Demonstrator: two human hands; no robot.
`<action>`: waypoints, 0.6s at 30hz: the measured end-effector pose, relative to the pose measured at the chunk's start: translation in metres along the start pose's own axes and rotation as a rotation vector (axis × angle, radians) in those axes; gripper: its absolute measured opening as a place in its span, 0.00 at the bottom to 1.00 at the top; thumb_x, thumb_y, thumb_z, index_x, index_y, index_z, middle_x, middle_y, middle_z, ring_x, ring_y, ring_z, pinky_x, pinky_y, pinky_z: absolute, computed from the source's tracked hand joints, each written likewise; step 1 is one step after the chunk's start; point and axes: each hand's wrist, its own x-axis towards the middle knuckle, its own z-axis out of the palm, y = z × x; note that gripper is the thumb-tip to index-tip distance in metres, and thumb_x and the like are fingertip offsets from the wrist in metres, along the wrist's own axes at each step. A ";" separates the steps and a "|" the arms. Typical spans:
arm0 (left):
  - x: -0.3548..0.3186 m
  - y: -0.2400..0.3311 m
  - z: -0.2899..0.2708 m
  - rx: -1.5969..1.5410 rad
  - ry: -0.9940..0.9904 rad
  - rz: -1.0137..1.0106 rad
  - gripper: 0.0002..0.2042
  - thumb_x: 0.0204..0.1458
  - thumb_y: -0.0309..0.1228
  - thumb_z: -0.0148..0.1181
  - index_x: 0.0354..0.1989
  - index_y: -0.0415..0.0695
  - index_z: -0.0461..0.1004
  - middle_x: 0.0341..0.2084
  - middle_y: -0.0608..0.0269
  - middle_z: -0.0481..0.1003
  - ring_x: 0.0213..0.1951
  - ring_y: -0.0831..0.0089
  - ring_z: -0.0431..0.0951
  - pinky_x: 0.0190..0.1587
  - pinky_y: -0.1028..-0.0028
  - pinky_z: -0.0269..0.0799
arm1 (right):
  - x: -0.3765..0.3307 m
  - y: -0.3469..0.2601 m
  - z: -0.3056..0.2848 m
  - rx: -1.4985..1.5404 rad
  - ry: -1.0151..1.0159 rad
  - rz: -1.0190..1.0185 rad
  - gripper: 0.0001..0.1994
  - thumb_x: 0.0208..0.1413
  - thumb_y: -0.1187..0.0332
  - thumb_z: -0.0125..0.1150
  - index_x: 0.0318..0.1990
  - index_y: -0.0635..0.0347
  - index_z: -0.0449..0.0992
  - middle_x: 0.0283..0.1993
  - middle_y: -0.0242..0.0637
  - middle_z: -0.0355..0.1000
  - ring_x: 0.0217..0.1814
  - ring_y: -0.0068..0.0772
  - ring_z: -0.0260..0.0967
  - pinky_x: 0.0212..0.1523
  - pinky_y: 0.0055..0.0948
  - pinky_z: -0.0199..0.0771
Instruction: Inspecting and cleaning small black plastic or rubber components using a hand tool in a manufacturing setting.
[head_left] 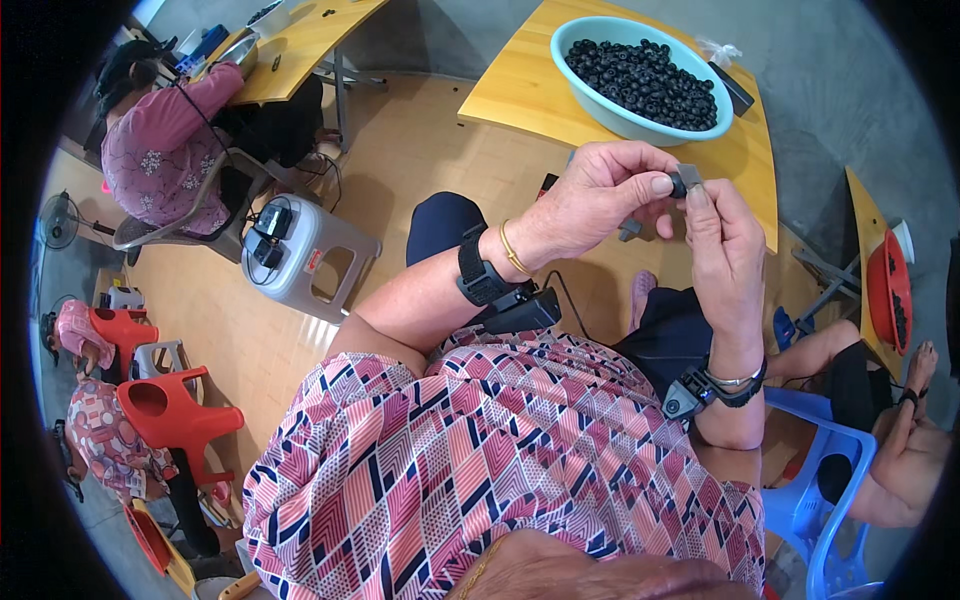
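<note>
Black piece [678, 185], pinched, long axis unclear

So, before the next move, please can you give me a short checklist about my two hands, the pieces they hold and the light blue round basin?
1. Small round black piece gripped: ok, between thumb and fingers of the left hand.
2. Thin flat grey piece held: ok, in the right hand.
3. Fingers away from the grey piece: not ok, the right thumb lies against it.
4. Grey piece's edge sharp: cannot tell, too small here.
5. Light blue round basin on the yellow table: ok, holding many black pieces.
</note>
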 end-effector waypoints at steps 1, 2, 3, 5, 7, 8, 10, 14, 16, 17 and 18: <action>0.000 0.000 0.000 0.011 0.008 -0.001 0.10 0.53 0.27 0.48 0.42 0.35 0.67 0.33 0.57 0.72 0.29 0.73 0.73 0.35 0.76 0.72 | 0.000 -0.001 0.001 -0.019 0.002 -0.007 0.10 0.57 0.69 0.43 0.28 0.65 0.67 0.18 0.32 0.64 0.21 0.17 0.58 0.23 0.19 0.58; 0.000 0.000 0.000 0.021 0.015 -0.002 0.11 0.53 0.27 0.48 0.42 0.34 0.67 0.33 0.57 0.72 0.29 0.73 0.73 0.36 0.76 0.72 | -0.001 -0.002 0.002 -0.019 0.001 -0.007 0.10 0.57 0.69 0.43 0.28 0.65 0.67 0.18 0.32 0.64 0.21 0.17 0.58 0.23 0.19 0.58; 0.000 0.000 0.000 0.021 0.015 -0.001 0.11 0.53 0.27 0.48 0.42 0.34 0.67 0.33 0.57 0.72 0.29 0.73 0.73 0.36 0.76 0.72 | -0.001 -0.002 0.002 -0.006 0.003 0.001 0.10 0.57 0.69 0.43 0.28 0.65 0.67 0.18 0.31 0.64 0.21 0.17 0.58 0.23 0.19 0.58; 0.000 -0.002 -0.001 0.009 0.016 -0.004 0.11 0.53 0.27 0.48 0.42 0.34 0.67 0.32 0.57 0.72 0.29 0.73 0.73 0.36 0.76 0.72 | -0.002 -0.003 0.002 0.006 0.005 0.010 0.10 0.57 0.69 0.43 0.27 0.65 0.67 0.18 0.31 0.65 0.21 0.17 0.58 0.23 0.19 0.58; 0.000 -0.003 0.000 -0.005 0.011 0.003 0.11 0.53 0.27 0.48 0.41 0.34 0.67 0.32 0.57 0.72 0.29 0.73 0.73 0.35 0.76 0.72 | -0.002 -0.003 0.002 0.012 0.001 0.032 0.11 0.57 0.69 0.44 0.26 0.65 0.66 0.19 0.32 0.64 0.21 0.18 0.59 0.23 0.19 0.59; 0.001 -0.003 0.000 -0.018 0.006 0.009 0.11 0.53 0.27 0.48 0.41 0.34 0.67 0.32 0.57 0.72 0.29 0.73 0.73 0.35 0.76 0.72 | -0.002 0.000 0.002 0.012 0.001 0.033 0.11 0.57 0.69 0.44 0.26 0.65 0.66 0.19 0.32 0.64 0.21 0.18 0.59 0.23 0.19 0.59; 0.000 -0.001 0.000 0.009 0.024 0.004 0.10 0.52 0.27 0.49 0.40 0.34 0.68 0.32 0.57 0.72 0.29 0.73 0.74 0.35 0.76 0.72 | -0.002 0.007 0.004 0.047 -0.047 -0.003 0.11 0.57 0.69 0.44 0.25 0.65 0.66 0.19 0.32 0.64 0.22 0.19 0.59 0.24 0.20 0.59; 0.001 0.002 0.002 0.068 0.040 0.014 0.10 0.52 0.27 0.50 0.39 0.34 0.69 0.30 0.58 0.72 0.28 0.73 0.73 0.33 0.76 0.72 | -0.006 0.007 0.008 0.040 -0.045 0.024 0.11 0.57 0.69 0.45 0.24 0.65 0.65 0.20 0.33 0.64 0.22 0.20 0.60 0.25 0.20 0.60; 0.000 0.001 0.000 0.032 0.029 0.007 0.10 0.52 0.28 0.50 0.39 0.34 0.69 0.30 0.58 0.72 0.28 0.74 0.73 0.32 0.77 0.72 | -0.008 0.009 0.009 0.014 -0.038 -0.026 0.10 0.56 0.69 0.46 0.26 0.66 0.66 0.20 0.33 0.64 0.24 0.20 0.61 0.26 0.20 0.61; 0.000 -0.001 -0.002 -0.005 0.018 -0.001 0.10 0.52 0.28 0.50 0.39 0.34 0.69 0.30 0.58 0.72 0.28 0.74 0.72 0.31 0.77 0.71 | -0.009 0.010 0.010 0.015 -0.040 -0.027 0.10 0.56 0.69 0.46 0.26 0.66 0.66 0.20 0.33 0.64 0.24 0.20 0.61 0.26 0.20 0.61; 0.000 -0.003 -0.004 -0.004 0.016 0.001 0.10 0.52 0.28 0.50 0.39 0.34 0.69 0.30 0.58 0.72 0.28 0.74 0.72 0.31 0.77 0.71 | -0.009 0.012 0.010 0.065 -0.069 -0.034 0.09 0.56 0.70 0.46 0.28 0.66 0.67 0.21 0.33 0.64 0.24 0.20 0.61 0.27 0.20 0.62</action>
